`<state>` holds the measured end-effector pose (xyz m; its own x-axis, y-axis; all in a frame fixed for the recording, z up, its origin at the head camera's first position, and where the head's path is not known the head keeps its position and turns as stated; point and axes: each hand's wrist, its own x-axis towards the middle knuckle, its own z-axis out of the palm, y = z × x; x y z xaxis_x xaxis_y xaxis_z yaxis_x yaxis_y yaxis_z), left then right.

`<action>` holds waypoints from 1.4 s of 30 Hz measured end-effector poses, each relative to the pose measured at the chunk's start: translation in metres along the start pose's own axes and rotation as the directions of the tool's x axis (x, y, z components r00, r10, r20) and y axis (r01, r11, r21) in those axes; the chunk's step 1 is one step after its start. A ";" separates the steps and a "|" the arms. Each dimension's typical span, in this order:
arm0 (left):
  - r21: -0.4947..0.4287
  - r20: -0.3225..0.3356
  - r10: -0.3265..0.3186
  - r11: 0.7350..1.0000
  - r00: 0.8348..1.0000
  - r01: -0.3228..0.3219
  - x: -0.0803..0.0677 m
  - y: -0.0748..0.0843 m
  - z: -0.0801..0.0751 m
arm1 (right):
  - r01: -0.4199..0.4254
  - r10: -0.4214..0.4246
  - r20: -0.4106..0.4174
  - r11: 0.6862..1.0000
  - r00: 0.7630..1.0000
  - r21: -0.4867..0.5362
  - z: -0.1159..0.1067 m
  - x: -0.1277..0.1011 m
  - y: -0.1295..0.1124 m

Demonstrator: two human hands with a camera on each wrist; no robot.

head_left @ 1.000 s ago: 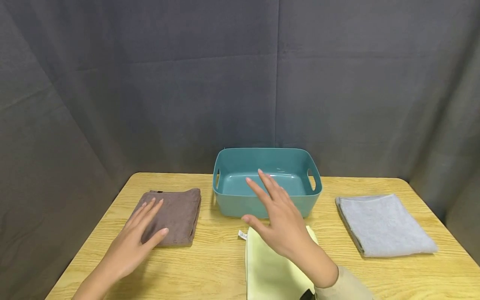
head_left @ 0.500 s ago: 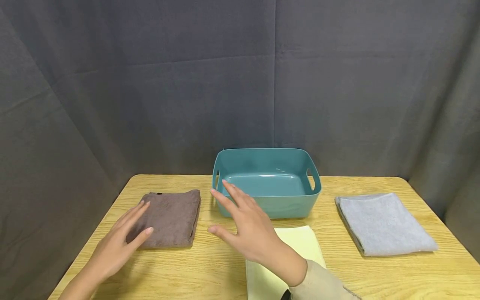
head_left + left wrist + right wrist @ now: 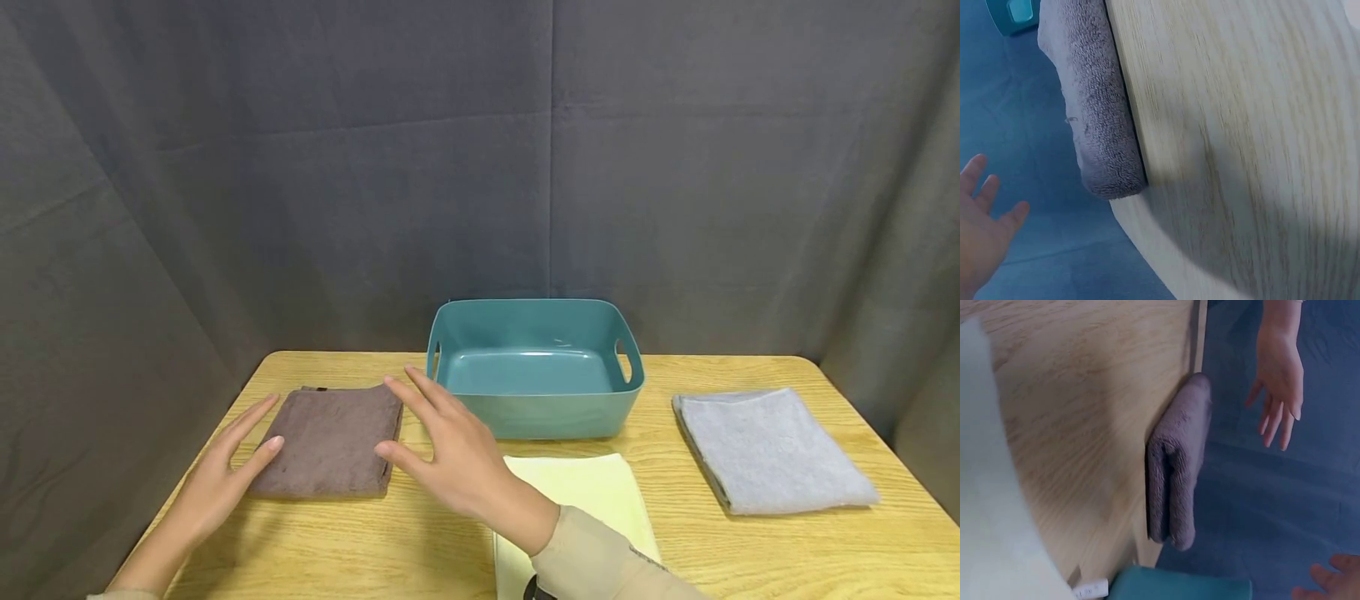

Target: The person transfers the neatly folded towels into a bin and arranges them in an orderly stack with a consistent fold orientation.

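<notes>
Brown towel: folded on our table, left of teal basket.
Left hand: we have fingers spread, nothing held, farther left of basket.
Right hand: also spread, we grip nothing, front-left of basket.

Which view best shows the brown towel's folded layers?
Right wrist: it faces one end of the brown towel, showing two thick layers with a dark gap between. Head shows mainly its top; left wrist, a rounded side, cropped.
</notes>
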<state>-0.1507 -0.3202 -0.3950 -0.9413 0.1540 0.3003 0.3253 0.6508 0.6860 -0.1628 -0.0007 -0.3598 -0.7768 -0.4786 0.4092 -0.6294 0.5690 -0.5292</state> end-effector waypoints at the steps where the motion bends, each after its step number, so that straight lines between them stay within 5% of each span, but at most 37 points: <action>1: -0.010 -0.004 -0.003 1.000 1.000 0.003 0.001 -0.002 0.000 | 0.000 0.000 -0.003 1.000 1.000 0.010 0.002 0.002 -0.001; 27: -0.038 -0.054 -0.133 0.991 0.990 0.131 0.031 -0.037 0.010 | -0.142 0.159 -0.060 0.963 0.985 0.228 0.075 0.029 0.001; 36: -0.027 -0.063 -0.246 0.969 0.967 0.245 0.034 -0.049 0.019 | -0.272 0.323 -0.087 0.891 0.942 0.362 0.103 0.035 0.005; 42: -0.010 -0.057 -0.353 0.936 0.934 0.353 0.034 -0.057 0.020 | -0.362 0.428 -0.063 0.825 0.901 0.434 0.113 0.037 0.014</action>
<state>-0.2031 -0.3369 -0.4373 -0.9888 -0.1281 0.0761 -0.0269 0.6562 0.7541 -0.1981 -0.0865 -0.4359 -0.9712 -0.1453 0.1890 -0.2294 0.3525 -0.9073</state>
